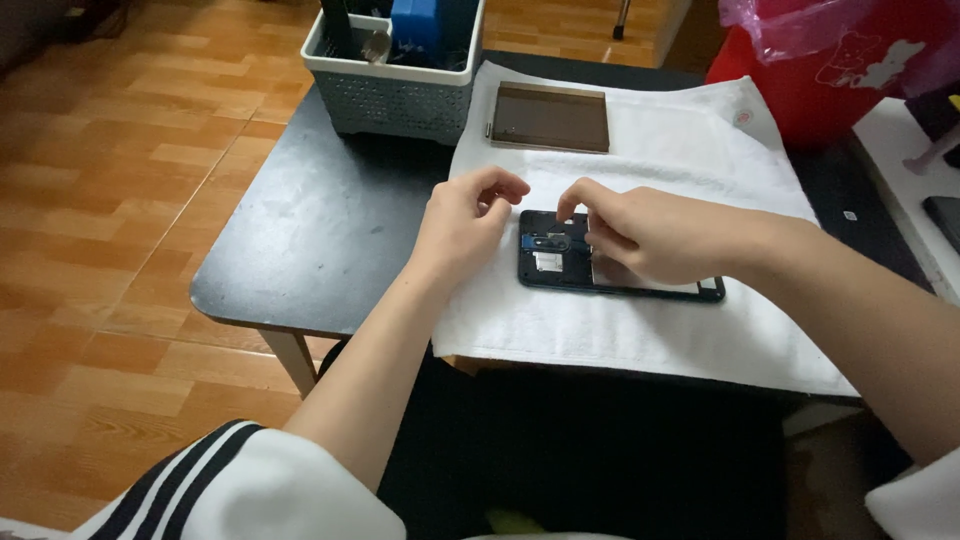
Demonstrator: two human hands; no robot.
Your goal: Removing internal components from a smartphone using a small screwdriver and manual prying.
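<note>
A black low table is standing on wood flooring, a white towel covering it. An opened smartphone (back removed) is lying on the towel. Right hand is resting on it, fingertips pinching inside; left hand is hovering beside, loosely curled, empty.

Bare tabletop left of the white towel offers free passage. The grey basket and brown panel obstruct the far edge; a red bin blocks the right.

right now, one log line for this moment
left hand: beside opened phone | right hand: fingers on phone | under: white towel
</note>
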